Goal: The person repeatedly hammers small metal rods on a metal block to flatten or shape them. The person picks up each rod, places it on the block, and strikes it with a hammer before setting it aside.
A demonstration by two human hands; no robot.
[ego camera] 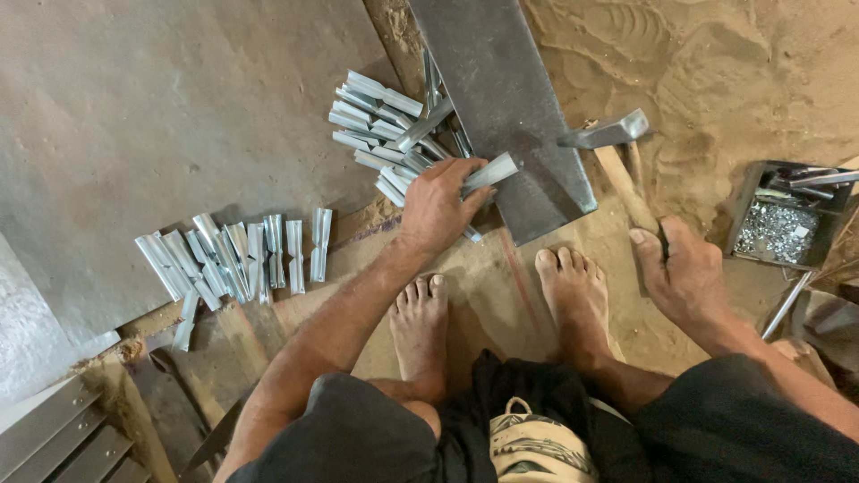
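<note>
In the head view, the left hand [437,207] sits at the centre of the frame, its grip closed around one end of a short shiny metal channel piece [490,172]. The piece sticks out to the right from between thumb and fingers and lies across the lower edge of a dark steel plate [501,98] that runs from the top centre down to the middle. Just above and left of this hand is a loose pile of the same bright channel pieces [386,121], partly leaning on the plate's left edge.

The right hand [682,273], at middle right, has its grip wrapped around the wooden handle [626,183] of a hammer; the thumb lies along the shaft and the fingers curl under it. The hammer's steel head [607,133] rests on the right edge of the plate, well apart from the held piece.

At lower left, a second batch of channel pieces [234,255] lies side by side in a row on a grey metal sheet [152,116]. At the right edge stands a small open dark metal box [780,219] holding a heap of tiny silvery fasteners. Two bare feet [420,317] rest on the sandy floor [734,72] between the hands.
</note>
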